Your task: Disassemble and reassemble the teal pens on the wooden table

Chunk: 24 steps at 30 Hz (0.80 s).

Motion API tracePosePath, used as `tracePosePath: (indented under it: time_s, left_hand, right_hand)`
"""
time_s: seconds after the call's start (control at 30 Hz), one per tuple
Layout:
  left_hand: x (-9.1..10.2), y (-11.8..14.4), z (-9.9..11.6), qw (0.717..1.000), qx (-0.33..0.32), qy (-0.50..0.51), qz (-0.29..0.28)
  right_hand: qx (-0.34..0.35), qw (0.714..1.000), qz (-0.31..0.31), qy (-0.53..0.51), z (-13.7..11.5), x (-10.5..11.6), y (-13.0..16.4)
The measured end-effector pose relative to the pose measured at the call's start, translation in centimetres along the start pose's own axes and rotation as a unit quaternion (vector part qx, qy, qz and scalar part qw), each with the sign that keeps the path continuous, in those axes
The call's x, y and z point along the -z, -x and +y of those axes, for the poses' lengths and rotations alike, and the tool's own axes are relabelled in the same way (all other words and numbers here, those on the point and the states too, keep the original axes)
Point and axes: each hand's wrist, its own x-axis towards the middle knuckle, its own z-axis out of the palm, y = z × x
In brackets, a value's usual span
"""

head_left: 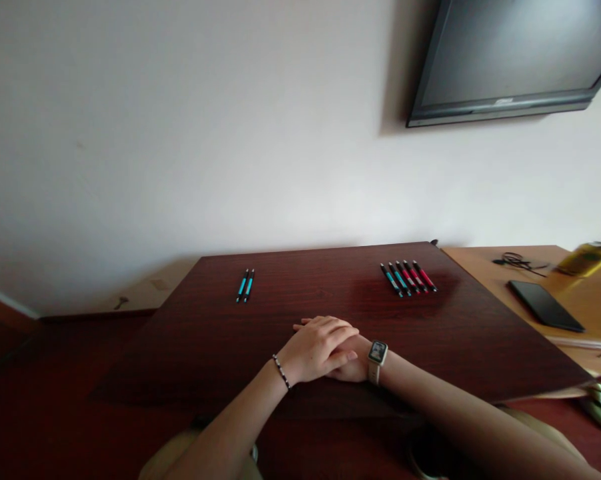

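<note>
Fingers on both hands are loosely stretched out and holding nothing: the left hand point(316, 347) lies flat on top of the right hand point(348, 365), stacked near the front middle of the dark wood table point(190, 347). Beaded bracelet point(281, 371) on the left wrist, pale square watch point(377, 353) on the right.

Going left to right across the far part of the table: two blue pens point(245, 285) lie side by side, well apart from the hands, then over on the right a row of five pens point(408, 277), two blue and three red, lined up parallel and close together. Nobody's touching any of them.

Further right there's a lighter wood desk point(485, 263) with a black phone point(545, 305), a tangled cable point(518, 261) and a blurry yellowish can point(586, 259). Plain white wall behind, dark TV point(510, 60) mounted top right.
</note>
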Motion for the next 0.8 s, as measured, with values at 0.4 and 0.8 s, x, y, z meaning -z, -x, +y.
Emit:
tracePosePath:
  time_s: [0.4,0.8]
  left_hand:
    - [4.0,3.1,-6.3,0.962,0.190,-0.162,0.110]
    - [7.0,8.1,-12.4,0.790,0.497,-0.337,0.122]
  right_hand:
    - [0.043,0.992,-0.112,0.049,-2.0,2.8,-2.0]
    - [0.021,0.991,-0.131,0.030,-1.8,2.8,-2.0]
